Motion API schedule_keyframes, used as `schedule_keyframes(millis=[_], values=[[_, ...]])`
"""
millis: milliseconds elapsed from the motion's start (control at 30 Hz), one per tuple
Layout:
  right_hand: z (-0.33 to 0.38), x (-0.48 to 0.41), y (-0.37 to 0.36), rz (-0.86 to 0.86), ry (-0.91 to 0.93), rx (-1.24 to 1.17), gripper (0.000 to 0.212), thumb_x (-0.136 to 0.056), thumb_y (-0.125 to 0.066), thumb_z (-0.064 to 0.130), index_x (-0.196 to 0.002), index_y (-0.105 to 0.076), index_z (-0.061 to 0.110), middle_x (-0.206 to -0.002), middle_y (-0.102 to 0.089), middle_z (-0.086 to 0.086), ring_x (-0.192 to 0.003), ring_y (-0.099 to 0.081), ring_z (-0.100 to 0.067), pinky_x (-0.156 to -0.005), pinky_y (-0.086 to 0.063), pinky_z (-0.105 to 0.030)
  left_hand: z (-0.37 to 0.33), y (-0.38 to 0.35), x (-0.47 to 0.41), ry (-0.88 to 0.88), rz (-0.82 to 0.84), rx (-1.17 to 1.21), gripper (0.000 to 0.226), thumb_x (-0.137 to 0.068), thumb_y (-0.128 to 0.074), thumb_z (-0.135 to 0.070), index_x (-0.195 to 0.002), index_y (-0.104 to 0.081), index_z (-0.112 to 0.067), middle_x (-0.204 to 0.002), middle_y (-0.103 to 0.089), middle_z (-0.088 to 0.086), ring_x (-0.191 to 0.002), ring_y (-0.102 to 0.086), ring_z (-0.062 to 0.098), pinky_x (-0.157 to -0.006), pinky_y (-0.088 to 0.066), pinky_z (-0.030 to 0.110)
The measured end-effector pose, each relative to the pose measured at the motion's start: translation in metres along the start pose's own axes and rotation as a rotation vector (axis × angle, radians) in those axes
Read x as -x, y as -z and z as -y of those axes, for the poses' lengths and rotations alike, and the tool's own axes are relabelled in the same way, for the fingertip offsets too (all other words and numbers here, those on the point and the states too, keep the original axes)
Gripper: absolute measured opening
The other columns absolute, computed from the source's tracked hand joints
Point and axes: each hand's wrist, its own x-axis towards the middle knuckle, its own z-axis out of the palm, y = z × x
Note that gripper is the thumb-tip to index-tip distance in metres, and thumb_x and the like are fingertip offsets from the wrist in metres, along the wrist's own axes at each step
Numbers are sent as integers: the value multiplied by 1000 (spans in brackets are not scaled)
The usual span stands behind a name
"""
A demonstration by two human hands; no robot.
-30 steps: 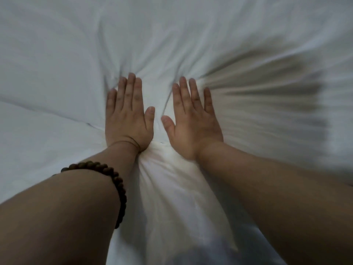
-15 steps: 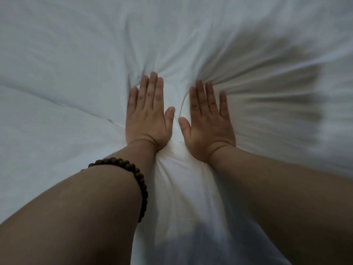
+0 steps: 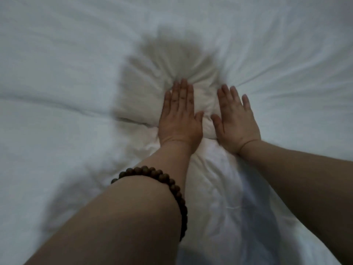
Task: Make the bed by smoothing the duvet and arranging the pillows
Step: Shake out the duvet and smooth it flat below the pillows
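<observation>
Both pressing duvet [image 3: 72, 153], left hand [image 3: 179, 124], right hand [image 3: 237, 126]

I read no text, label, brand, number or sign anywhere; the white duvet [image 3: 76, 131] bears no readable print.

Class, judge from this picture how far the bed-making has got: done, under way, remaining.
Done: the duvet lies spread, fairly flat at the left. In hand: left hand and right hand press flat, side by side, on a puffed ridge. Left: creases fan out beyond the fingers; no pillows in view, so that step is unjudged.
</observation>
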Motion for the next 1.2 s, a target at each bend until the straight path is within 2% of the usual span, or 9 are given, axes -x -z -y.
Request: schedule_keyframes(millis=[67, 167, 300, 500, 800, 933, 1033, 1200], values=[[21, -1, 5, -2, -90, -20, 73, -100, -18, 50, -159, -8, 9, -168, -3, -8, -154, 1, -25, -124, -3, -49, 35, 12, -3, -31, -1, -38, 70, -104, -16, -48, -159, 7, -12, -167, 14, 4, -153, 14, 19, -121, 17, 37], [72, -12, 12, 18, -176, -52, 74, -101, -15, 50, -158, -1, 4, -167, 3, -12, -154, 5, -27, -124, -1, -49, 109, 34, -14, 10, -46, -82, 70, -103, -12, -50, -160, 5, -14, -167, 11, 0, -153, 12, 18, -122, 15, 38], [146, -36, 17, -10, -142, -70, 74, -101, -15, 51, -158, 1, 5, -167, 6, -11, -154, 8, -26, -124, -1, -50, 199, 54, -22, 37, -40, -98, 71, -101, -10, -52, -161, 0, -16, -168, 6, -2, -154, 8, 16, -124, 8, 38], [226, -70, 33, -15, 13, -104, 77, -99, -17, 53, -159, 2, 9, -167, 9, -7, -154, 12, -24, -124, 3, -48, 270, 69, -26, 166, -75, -63, 70, -101, -10, -52, -161, -3, -16, -168, 3, -1, -154, 6, 16, -125, 3, 40], [319, -114, 46, 12, 202, -107, 75, -101, -15, 55, -160, 1, 12, -167, 10, -4, -153, 15, -22, -123, 5, -50, 330, 72, -24, 274, -142, -13, 67, -103, -13, -46, -160, -5, -13, -168, 0, 4, -155, 3, 20, -125, 1, 40], [355, -128, 51, 15, 317, -123, 68, -103, -15, 48, -160, -2, 15, -168, 7, -2, -153, 14, -20, -123, 6, -50, 344, 72, -31, 358, -157, 50, 65, -104, -16, -43, -160, -5, -11, -168, -1, 5, -155, 1, 21, -125, -1, 39], [366, -135, 50, 0, 334, -103, 66, -103, -16, 45, -160, -2, 16, -168, 6, -1, -153, 13, -20, -124, 5, -49, 356, 72, -37, 415, -158, 106, 64, -104, -18, -41, -160, -6, -11, -168, -3, 6, -155, -1, 21, -125, -2, 38], [367, -132, 45, -42, 312, -87, 67, -102, -14, 48, -160, -4, 17, -168, 4, 0, -154, 10, -18, -124, 5, -47, 367, 71, -40, 411, -161, 206, 65, -105, -23, -41, -160, -9, -10, -168, -6, 5, -154, -4, 20, -125, -2, 35]])
